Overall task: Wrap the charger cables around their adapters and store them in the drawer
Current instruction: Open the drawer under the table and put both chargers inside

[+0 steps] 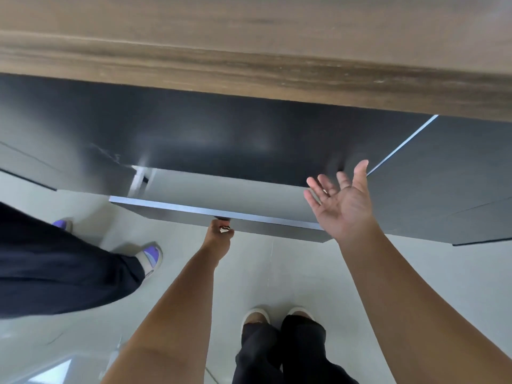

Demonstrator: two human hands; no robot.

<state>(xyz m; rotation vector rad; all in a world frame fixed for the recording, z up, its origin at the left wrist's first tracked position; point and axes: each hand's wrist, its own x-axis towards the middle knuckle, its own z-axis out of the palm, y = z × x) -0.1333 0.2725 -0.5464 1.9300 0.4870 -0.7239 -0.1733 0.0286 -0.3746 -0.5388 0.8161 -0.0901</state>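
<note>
Drawer (221, 189) stands partly pulled out of the dark cabinet front (221, 134), below the wood-grain countertop (249, 37). Its long axis runs left to right across the view, sloping down toward the right; the open side faces up at the camera and the front panel faces the person. Inside, only a pale grey floor shows; the back part is hidden under the cabinet front, and the right end is covered by the right hand. No charger, cable or adapter can be made out anywhere.

Left hand (219, 234) is at the middle of the drawer's front edge, fingers curled on a dark handle that is mostly hidden behind them; a ring shows on one finger.

Right hand (340, 200) hovers over the drawer's right end, palm up, fingers spread and straight, holding nothing.

Below: pale floor (277, 273), the person's own dark trousers and light shoes (256, 314). At left, a second person's dark trouser leg (55, 267) and purple-and-white sandals (151, 257), cut off by the frame edge.
</note>
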